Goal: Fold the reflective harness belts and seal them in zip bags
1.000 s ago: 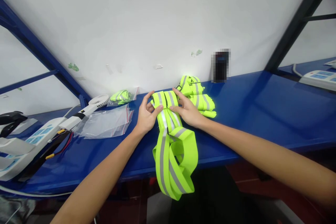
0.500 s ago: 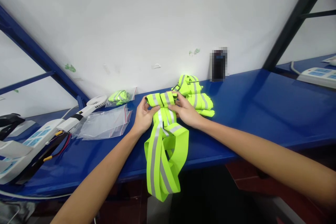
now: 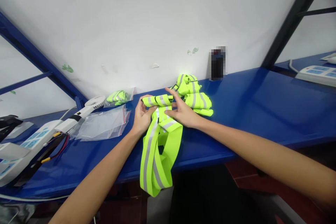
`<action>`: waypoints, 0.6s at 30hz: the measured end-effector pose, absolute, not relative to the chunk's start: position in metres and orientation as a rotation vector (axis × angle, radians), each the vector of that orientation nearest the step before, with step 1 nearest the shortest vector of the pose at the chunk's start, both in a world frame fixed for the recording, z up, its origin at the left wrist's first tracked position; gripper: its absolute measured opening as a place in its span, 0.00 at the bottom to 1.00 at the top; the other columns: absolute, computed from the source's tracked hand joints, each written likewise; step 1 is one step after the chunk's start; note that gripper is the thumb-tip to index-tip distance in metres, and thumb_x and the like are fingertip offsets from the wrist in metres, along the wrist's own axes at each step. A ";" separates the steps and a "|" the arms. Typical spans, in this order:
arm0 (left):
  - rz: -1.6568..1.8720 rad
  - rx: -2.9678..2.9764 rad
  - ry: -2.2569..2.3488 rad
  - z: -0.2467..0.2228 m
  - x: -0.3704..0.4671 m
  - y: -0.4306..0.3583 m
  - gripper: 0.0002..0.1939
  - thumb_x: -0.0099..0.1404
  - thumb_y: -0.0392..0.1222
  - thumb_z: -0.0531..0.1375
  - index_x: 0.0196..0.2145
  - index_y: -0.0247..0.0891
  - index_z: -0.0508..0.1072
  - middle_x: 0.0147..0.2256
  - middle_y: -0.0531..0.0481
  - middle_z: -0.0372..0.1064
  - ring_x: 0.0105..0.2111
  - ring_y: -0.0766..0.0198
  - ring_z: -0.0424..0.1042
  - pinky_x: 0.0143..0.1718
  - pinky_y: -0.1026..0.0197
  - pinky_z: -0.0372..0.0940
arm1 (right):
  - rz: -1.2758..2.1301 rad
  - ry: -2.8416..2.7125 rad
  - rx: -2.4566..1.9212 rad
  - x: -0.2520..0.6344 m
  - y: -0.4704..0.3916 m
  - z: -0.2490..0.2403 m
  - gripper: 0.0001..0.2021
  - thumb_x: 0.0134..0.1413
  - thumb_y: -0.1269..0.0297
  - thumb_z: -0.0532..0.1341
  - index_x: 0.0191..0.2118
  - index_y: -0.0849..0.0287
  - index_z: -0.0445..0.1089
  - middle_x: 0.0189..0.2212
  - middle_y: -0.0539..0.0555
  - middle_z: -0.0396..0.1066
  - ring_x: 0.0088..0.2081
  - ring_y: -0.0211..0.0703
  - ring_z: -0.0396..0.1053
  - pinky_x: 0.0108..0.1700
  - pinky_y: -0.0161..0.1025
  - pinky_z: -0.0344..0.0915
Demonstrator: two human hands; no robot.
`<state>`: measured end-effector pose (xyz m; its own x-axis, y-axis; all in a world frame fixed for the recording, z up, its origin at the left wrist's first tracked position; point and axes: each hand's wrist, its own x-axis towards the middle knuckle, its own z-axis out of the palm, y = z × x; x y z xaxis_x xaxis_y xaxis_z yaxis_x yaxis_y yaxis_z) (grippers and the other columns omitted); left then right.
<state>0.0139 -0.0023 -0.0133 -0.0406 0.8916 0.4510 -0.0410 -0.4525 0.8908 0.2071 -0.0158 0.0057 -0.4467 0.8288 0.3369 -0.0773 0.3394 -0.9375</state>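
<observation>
A neon yellow strap bundle with grey reflective stripes (image 3: 162, 136) lies at the front of the blue table, its upper end folded flat and its loops hanging over the edge. My left hand (image 3: 143, 114) grips the folded end from the left, thumb on top. On the right side, my right hand (image 3: 181, 110) has its fingers apart, the index finger raised and the thumb beside the strap. Just behind my right hand, more folded yellow straps (image 3: 198, 100) rest near the wall.
Clear plastic bags (image 3: 102, 124) lie left of my hands, with a bagged yellow strap (image 3: 117, 97) behind them. A white fan (image 3: 95, 101), power strips (image 3: 39, 140) and cables sit farther left. A blurred dark object (image 3: 217, 64) stands against the wall.
The folded end of the strap has turned over into a flatter, narrower roll. My right hand's fingers have come off its end and spread. The hanging loops have shifted slightly left and up.
</observation>
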 end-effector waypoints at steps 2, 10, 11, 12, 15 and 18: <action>1.595 1.500 0.931 -0.013 0.014 -0.002 0.22 0.54 0.38 0.69 0.45 0.41 0.67 0.40 0.51 0.68 0.39 0.65 0.71 0.36 0.66 0.67 | 1.302 -1.636 -0.677 0.204 -0.017 0.005 0.43 0.52 0.68 0.64 0.70 0.51 0.42 0.31 0.49 0.68 0.22 0.36 0.64 0.25 0.37 0.65; 1.589 1.546 0.917 -0.009 0.017 -0.008 0.26 0.56 0.39 0.68 0.51 0.44 0.67 0.44 0.49 0.69 0.41 0.63 0.71 0.37 0.65 0.67 | 1.373 -1.513 -0.703 0.199 -0.014 0.000 0.44 0.46 0.66 0.69 0.66 0.53 0.49 0.35 0.52 0.70 0.35 0.45 0.73 0.35 0.42 0.73; 1.579 1.552 0.917 -0.009 0.016 -0.007 0.26 0.56 0.39 0.68 0.52 0.44 0.67 0.43 0.49 0.69 0.40 0.63 0.71 0.37 0.65 0.67 | 1.379 -1.508 -0.707 0.199 -0.014 0.000 0.44 0.45 0.66 0.70 0.67 0.53 0.49 0.35 0.52 0.71 0.35 0.46 0.73 0.35 0.43 0.73; 1.573 1.560 0.921 -0.009 0.015 -0.007 0.25 0.56 0.39 0.67 0.51 0.43 0.67 0.42 0.50 0.69 0.40 0.63 0.71 0.38 0.65 0.67 | 1.395 -1.501 -0.704 0.199 -0.014 0.000 0.45 0.45 0.66 0.70 0.67 0.53 0.48 0.35 0.52 0.71 0.35 0.46 0.73 0.35 0.43 0.73; 1.567 1.560 0.941 -0.010 0.012 -0.004 0.21 0.54 0.37 0.68 0.46 0.42 0.69 0.39 0.51 0.69 0.39 0.63 0.71 0.38 0.65 0.67 | 1.466 -1.482 -0.657 0.201 -0.017 0.003 0.45 0.48 0.63 0.69 0.68 0.50 0.47 0.37 0.53 0.73 0.34 0.45 0.73 0.35 0.44 0.74; 1.597 1.530 0.954 -0.008 0.010 -0.002 0.20 0.53 0.35 0.68 0.43 0.41 0.70 0.38 0.52 0.69 0.37 0.65 0.70 0.37 0.66 0.66 | 1.550 -1.460 -0.581 0.202 -0.020 0.007 0.41 0.48 0.63 0.70 0.67 0.47 0.53 0.42 0.53 0.73 0.37 0.45 0.74 0.39 0.43 0.74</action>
